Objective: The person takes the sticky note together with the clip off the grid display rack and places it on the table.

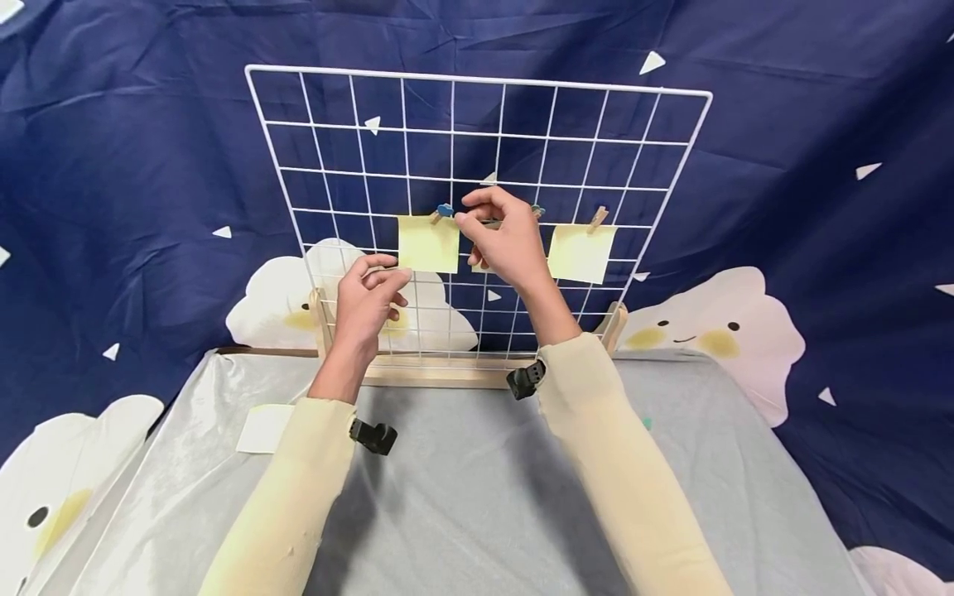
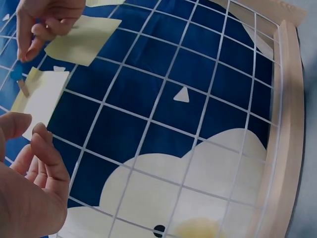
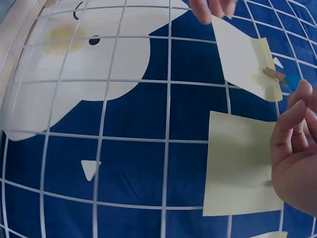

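Observation:
A yellow sticky note (image 1: 428, 245) hangs on the white wire grid (image 1: 477, 80), held near its top edge by a small wooden clip with a blue top (image 1: 445, 210). Just right of this clip is my right hand (image 1: 510, 240), fingertips close to the blue top and bent loosely with a gap between thumb and forefinger. My left hand (image 1: 365, 302) is at the note's lower left corner, thumb and forefinger apart; whether they touch the paper is hard to tell. Behind the right hand, a second note (image 3: 240, 163) is partly hidden in the head view.
Further right hangs another note (image 1: 581, 252) under a wooden clip (image 1: 599, 218). The grid stands in a wooden base (image 1: 440, 377) on a grey cloth-covered table (image 1: 462, 480). A pale note pad (image 1: 264, 428) lies at left, and a small green thing (image 1: 647, 424) at right.

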`<state>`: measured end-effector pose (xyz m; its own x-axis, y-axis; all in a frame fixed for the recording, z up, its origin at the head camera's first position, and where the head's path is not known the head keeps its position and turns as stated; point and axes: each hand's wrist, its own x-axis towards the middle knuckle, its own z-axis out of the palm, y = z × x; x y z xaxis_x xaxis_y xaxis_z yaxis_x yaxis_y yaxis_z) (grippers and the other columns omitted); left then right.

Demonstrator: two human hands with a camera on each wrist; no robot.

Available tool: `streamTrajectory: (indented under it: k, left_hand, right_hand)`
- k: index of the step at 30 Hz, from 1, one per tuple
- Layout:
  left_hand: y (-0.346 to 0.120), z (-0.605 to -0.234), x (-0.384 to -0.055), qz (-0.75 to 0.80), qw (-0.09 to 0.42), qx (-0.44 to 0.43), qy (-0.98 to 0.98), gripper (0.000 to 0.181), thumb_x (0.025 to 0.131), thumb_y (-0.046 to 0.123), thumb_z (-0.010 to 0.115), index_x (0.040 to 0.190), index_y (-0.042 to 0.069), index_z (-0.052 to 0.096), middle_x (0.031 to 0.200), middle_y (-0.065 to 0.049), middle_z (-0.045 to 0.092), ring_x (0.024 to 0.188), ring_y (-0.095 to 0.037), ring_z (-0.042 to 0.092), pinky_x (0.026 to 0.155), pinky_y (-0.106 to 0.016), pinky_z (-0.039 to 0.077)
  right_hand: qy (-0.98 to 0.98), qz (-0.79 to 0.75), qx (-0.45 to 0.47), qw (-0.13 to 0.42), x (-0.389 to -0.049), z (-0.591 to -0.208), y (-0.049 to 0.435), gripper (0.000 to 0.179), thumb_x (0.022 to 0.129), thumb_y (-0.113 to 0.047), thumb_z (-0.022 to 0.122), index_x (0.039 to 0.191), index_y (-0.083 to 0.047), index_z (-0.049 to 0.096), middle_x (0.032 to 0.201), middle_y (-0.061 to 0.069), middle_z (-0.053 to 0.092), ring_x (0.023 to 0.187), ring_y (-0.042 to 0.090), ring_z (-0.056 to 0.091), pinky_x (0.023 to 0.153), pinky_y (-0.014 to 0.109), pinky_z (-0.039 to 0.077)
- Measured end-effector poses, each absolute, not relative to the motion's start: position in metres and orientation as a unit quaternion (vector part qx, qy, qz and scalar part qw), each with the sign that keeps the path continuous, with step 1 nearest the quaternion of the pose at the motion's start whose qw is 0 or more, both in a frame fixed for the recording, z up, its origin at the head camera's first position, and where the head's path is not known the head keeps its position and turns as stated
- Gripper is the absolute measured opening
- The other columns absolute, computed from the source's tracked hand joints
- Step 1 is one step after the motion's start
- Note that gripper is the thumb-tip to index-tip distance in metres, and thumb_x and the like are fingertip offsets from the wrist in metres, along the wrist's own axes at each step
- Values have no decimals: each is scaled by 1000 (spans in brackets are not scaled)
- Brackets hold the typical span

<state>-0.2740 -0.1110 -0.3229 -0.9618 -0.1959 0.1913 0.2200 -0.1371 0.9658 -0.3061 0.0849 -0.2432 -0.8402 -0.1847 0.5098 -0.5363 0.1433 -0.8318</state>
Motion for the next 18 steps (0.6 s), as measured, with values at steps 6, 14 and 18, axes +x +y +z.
streamTrajectory:
  k: [6,14,18]
  left_hand:
    - [-108,-318,-277,-766,146,-11,-626,20,94,9,69,112,7,61,85,4,69,57,-11,57,48,-19,43]
    - [-105,-314,-280,-783,156,-10,-602,12,96,5,66,102,11,57,80,3,69,54,-8,57,47,-17,43]
    - [-104,-313,-281,-786,154,3,-598,11,96,4,65,101,11,59,78,2,68,53,-8,57,46,-17,43]
  right_hand:
    - [-772,576,226,144,-307,-238,74,27,97,-8,67,122,2,64,88,10,66,45,17,58,47,26,51]
    - [-784,557,216,167,-306,-236,66,22,97,-11,70,116,0,68,87,9,66,45,15,57,47,26,50]
    - [-792,543,215,175,-306,-237,63,20,98,-14,69,114,-1,68,87,8,66,47,16,59,49,27,51]
